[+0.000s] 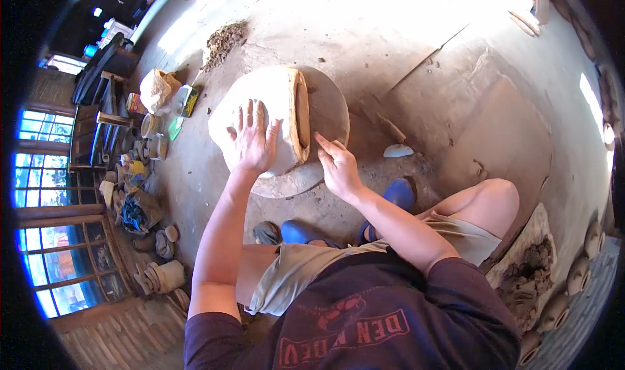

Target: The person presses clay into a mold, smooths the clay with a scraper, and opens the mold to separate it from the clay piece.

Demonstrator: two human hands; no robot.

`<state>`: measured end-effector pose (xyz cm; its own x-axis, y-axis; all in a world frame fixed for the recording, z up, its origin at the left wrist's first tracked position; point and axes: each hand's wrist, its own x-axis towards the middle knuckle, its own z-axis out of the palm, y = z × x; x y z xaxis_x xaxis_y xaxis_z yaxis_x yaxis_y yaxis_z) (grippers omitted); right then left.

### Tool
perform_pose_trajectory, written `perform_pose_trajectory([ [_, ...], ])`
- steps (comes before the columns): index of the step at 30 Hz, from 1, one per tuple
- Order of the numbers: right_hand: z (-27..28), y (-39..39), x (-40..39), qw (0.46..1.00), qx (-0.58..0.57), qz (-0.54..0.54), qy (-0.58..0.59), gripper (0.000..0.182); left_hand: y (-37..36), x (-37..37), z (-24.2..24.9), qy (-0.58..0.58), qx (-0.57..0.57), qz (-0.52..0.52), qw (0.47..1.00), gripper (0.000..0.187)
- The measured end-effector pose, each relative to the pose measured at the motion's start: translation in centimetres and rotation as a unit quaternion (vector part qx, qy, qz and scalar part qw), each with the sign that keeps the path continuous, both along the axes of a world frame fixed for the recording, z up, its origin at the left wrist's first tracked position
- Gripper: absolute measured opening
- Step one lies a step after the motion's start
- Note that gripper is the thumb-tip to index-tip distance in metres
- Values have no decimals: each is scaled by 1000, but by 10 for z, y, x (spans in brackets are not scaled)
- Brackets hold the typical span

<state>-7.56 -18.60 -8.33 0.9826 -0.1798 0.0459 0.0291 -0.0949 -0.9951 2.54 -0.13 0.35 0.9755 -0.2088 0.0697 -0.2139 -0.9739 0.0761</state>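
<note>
A large pale, rounded form, likely a mould, lies on a round turntable. Along its right side runs a brownish clay-like rim around a darker recess. My left hand rests flat on the pale form, fingers spread. Beside the lower end of the rim is my right hand, its index finger stretched toward the edge and no tool visible in it. Whether the fingertip touches the rim is hard to tell.
A stick and a small pale scraper-like piece lie on the floor to the right. Crumbled clay is heaped behind. Pots and containers line the left, with a pale bag near them. More clay sits at lower right.
</note>
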Motion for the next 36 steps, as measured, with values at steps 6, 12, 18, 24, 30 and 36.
perform_pose_trajectory([
  [6,15,8,1,990,-101,79,-59,38,-10,-4,7,9,12,35,999,79],
  [12,16,-3,25,992,-82,79,-61,38,-11,-4,6,9,13,42,999,79],
  [18,20,-8,39,989,-97,95,-54,41,-9,-3,7,15,14,34,999,80],
  [24,10,-12,51,992,-69,91,-62,45,1,1,3,8,7,9,1000,80],
  [30,9,-6,60,986,-109,92,-88,46,8,1,4,3,10,-21,1000,77],
  [36,19,-3,60,989,-115,82,-48,46,16,3,4,-1,1,-45,999,78],
])
